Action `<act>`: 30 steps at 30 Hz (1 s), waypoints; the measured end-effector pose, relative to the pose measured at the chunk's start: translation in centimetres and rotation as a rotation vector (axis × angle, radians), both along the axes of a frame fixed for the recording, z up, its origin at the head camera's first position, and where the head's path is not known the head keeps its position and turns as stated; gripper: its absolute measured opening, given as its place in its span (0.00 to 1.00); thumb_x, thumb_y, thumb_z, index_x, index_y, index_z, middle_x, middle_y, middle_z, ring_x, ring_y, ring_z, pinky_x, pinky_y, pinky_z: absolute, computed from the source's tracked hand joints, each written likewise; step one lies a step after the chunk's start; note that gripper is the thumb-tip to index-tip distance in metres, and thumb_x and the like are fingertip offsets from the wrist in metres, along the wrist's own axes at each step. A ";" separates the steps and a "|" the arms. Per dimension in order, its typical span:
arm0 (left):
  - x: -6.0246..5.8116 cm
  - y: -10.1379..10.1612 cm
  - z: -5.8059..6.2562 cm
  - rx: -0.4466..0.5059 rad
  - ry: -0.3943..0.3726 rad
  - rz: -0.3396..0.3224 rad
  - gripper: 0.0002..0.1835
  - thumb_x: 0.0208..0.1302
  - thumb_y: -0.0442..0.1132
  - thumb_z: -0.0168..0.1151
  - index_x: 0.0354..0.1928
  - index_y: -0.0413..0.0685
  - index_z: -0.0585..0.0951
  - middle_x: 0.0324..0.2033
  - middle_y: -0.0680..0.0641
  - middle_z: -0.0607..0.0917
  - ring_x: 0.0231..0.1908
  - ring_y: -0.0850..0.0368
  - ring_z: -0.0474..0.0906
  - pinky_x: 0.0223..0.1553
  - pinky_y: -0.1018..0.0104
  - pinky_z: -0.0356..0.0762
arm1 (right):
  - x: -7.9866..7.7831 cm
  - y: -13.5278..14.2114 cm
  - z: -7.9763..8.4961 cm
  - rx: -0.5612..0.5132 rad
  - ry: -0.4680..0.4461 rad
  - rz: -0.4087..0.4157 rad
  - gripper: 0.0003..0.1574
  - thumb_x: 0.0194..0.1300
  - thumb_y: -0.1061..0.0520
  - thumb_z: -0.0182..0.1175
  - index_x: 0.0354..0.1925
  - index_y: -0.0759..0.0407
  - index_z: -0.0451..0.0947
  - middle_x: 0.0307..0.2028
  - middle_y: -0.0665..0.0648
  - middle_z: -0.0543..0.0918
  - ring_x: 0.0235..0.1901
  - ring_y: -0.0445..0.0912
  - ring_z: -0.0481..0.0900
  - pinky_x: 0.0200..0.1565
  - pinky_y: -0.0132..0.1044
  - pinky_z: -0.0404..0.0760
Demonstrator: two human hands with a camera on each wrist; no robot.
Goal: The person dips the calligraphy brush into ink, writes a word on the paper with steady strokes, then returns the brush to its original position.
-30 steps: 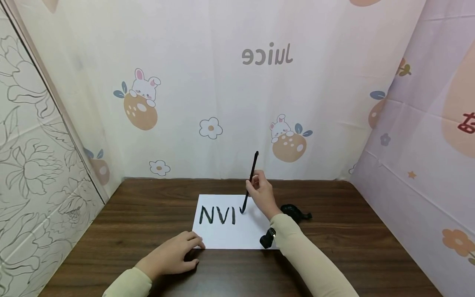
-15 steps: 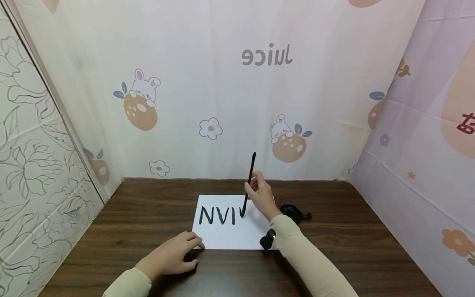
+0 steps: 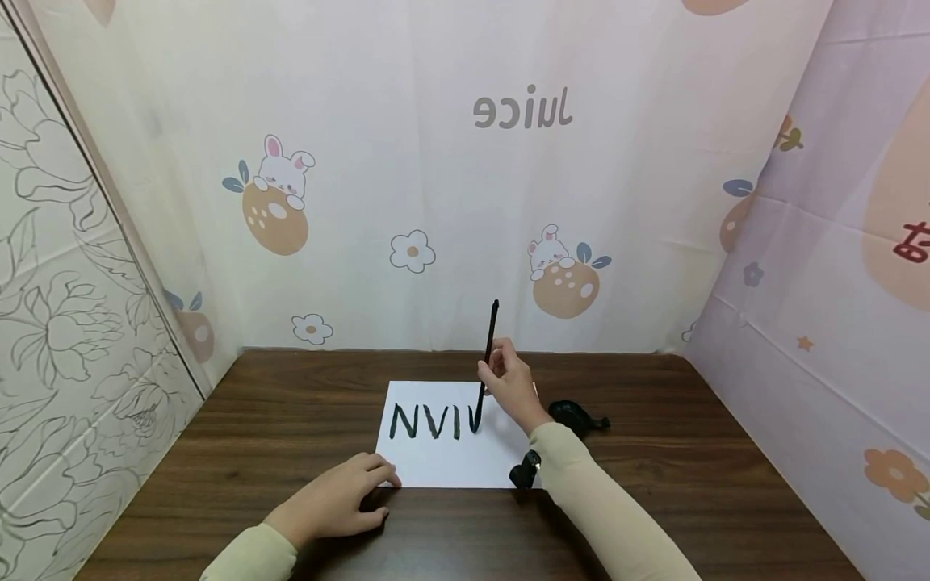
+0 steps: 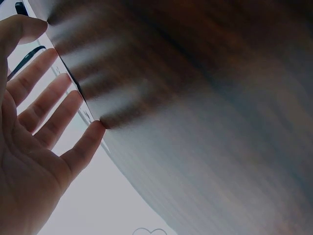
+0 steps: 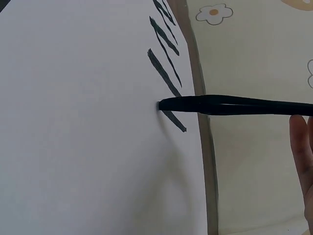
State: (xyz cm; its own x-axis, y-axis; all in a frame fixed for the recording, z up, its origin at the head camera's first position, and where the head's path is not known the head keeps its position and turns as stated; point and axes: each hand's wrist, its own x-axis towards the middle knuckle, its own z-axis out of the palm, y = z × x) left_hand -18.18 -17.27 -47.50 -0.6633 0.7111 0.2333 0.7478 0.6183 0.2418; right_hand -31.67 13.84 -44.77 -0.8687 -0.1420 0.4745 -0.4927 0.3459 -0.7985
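My right hand [image 3: 512,383] holds a slim black writing brush [image 3: 488,347] nearly upright, thumb and fingers pinching its shaft. In the right wrist view, the dark tip of the brush [image 5: 183,104] meets the white paper [image 5: 88,127] at the lower end of a fresh black stroke. On the sheet [image 3: 450,464] in the head view stand black letters [image 3: 425,421] reading NVI, with this slanted stroke to their right. My left hand [image 3: 341,492] rests at the sheet's lower left corner, fingers spread and fingertips at its edge, as the left wrist view also shows.
A rounded black object [image 3: 574,417] with a short stem lies right of the paper, partly behind the right forearm. A smaller black piece [image 3: 521,474] shows at the sheet's lower right corner beside the sleeve. Behind the brown wooden table [image 3: 697,484] hangs a printed curtain [image 3: 436,177].
The brush tip has drawn downward toward me, lengthening the black stroke right of the letters. The brush's top has swung slightly left. My left hand has stayed in place.
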 end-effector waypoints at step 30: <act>-0.4 0.0 -0.5 0.037 0.090 -0.050 0.17 0.55 0.42 0.72 0.48 0.53 0.82 0.45 0.54 0.79 0.48 0.58 0.76 0.48 0.60 0.78 | 3.1 -0.6 3.0 0.015 0.022 0.066 0.14 0.69 0.68 0.58 0.50 0.60 0.68 0.31 0.58 0.72 0.26 0.49 0.77 0.28 0.51 0.84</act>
